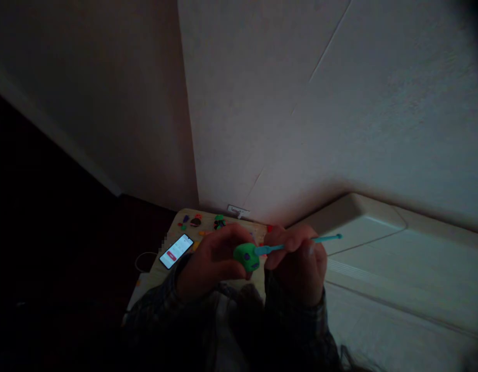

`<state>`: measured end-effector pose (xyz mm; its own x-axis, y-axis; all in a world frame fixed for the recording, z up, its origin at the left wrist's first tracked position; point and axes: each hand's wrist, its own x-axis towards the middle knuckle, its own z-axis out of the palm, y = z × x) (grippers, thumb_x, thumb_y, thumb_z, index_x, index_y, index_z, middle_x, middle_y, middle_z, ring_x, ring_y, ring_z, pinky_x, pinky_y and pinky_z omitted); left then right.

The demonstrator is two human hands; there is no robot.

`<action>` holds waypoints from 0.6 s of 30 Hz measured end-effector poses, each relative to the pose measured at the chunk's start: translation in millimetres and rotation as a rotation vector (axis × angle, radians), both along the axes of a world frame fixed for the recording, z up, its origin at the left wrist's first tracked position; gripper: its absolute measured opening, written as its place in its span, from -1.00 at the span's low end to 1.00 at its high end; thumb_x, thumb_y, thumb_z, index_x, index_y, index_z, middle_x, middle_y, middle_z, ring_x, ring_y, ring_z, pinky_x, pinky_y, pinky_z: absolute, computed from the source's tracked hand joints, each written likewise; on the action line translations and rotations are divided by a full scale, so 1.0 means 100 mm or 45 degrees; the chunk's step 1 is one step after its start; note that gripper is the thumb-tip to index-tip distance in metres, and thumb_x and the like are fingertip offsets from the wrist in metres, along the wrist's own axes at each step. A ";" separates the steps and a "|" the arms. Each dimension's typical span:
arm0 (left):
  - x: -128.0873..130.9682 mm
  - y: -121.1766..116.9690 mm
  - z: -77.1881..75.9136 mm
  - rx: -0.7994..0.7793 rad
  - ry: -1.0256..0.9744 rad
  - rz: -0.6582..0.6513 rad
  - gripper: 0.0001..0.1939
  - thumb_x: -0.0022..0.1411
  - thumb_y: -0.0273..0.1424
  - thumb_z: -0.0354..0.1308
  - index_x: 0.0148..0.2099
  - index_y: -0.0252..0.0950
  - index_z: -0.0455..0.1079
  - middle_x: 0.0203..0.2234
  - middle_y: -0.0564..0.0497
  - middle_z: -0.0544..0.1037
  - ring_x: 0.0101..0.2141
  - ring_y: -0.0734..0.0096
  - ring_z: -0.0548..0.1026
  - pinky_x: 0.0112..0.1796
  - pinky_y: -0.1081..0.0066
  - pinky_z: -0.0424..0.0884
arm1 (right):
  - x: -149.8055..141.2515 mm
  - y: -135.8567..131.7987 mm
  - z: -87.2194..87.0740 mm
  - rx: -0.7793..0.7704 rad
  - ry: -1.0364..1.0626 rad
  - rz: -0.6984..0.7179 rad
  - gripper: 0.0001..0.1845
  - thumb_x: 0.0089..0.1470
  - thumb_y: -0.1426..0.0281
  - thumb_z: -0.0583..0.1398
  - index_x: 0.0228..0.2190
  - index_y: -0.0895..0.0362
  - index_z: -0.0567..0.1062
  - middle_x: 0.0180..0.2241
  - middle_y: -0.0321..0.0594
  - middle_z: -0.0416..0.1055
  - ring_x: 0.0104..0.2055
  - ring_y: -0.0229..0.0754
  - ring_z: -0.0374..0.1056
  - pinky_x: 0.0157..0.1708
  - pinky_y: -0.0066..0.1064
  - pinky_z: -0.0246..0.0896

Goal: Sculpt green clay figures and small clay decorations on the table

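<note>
My left hand (216,258) is closed around a green clay figure (244,254) with dark purple spots on its front. In my right hand (299,256) lies a thin turquoise modelling tool (327,238), gripped between thumb and fingers like a pen. Its wider, paler end touches or nearly touches the green figure's right side; the dim light hides which. The thin, knobbed end points out to the right. Both hands are held close together above the small table.
A lit phone (176,251) lies on the pale table (177,222), with a white cable (140,258) at its left. Small colourful pieces, including a green and black one (219,222), lie at the back. A wall socket (238,210) is behind; a cream headboard-like panel (378,227) stands right.
</note>
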<state>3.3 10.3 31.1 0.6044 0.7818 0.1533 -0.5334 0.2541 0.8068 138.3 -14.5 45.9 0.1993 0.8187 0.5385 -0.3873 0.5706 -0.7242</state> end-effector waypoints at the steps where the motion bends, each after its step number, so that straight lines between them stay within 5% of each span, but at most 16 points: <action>1: 0.00 0.00 0.00 -0.001 0.007 -0.005 -0.55 -0.12 -0.09 0.41 -0.33 -0.30 0.37 -0.55 0.14 0.42 -0.60 0.61 0.32 -0.52 0.53 0.27 | 0.00 0.00 0.00 -0.006 0.001 -0.010 -0.77 0.23 0.29 0.09 -0.38 0.03 0.52 -0.67 -0.38 0.40 -0.60 -0.28 0.19 -0.55 -0.45 0.16; 18: 0.01 0.01 0.04 0.039 0.074 0.026 -0.54 -0.12 -0.06 0.40 -0.39 -0.30 0.33 -0.57 0.14 0.36 -0.57 0.59 0.26 -0.54 0.52 0.18 | 0.00 -0.05 0.02 -0.012 -0.086 -0.044 -0.79 0.22 0.28 0.10 -0.38 0.04 0.50 -0.61 -0.33 0.42 -0.57 -0.26 0.23 -0.54 -0.41 0.16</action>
